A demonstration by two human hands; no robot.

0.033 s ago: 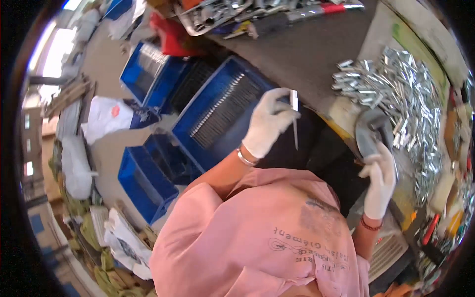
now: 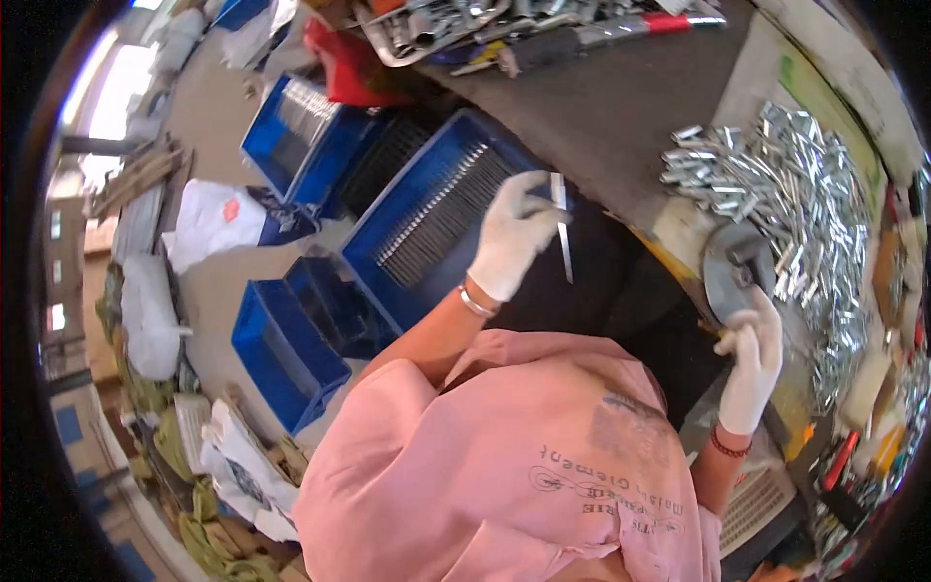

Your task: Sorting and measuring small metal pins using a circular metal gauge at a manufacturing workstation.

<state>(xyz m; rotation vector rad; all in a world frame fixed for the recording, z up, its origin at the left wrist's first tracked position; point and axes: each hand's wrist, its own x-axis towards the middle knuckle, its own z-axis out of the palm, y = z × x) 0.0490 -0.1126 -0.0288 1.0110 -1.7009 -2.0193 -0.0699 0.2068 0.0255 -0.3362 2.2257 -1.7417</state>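
My left hand (image 2: 514, 233), in a white glove, pinches a slim metal rod (image 2: 563, 228) between thumb and fingers. The rod has a thicker shiny upper part and a thin shaft hanging downward over my dark lap. My right hand (image 2: 754, 359), gloved in white too, is at the lower edge of a round grey metal disc (image 2: 722, 276) with a short hub. Its fingers are partly bent and apart, with nothing visible in them; whether they touch the disc is unclear. Beyond the disc lies a heap of short shiny metal sleeves (image 2: 800, 213).
Left of my lap, a blue bin (image 2: 373, 228) holds rows of slim rods. Another blue bin (image 2: 281, 179) with rods stands behind it, and a blue bin (image 2: 276, 359) sits nearer. Assorted metal tools (image 2: 427, 29) lie at the back of the grey table (image 2: 621, 107).
My left hand has shifted slightly left with the rod, whose shaft now tilts more. My right hand has moved a little right, and its fingers are more bent. The disc shows more fully.
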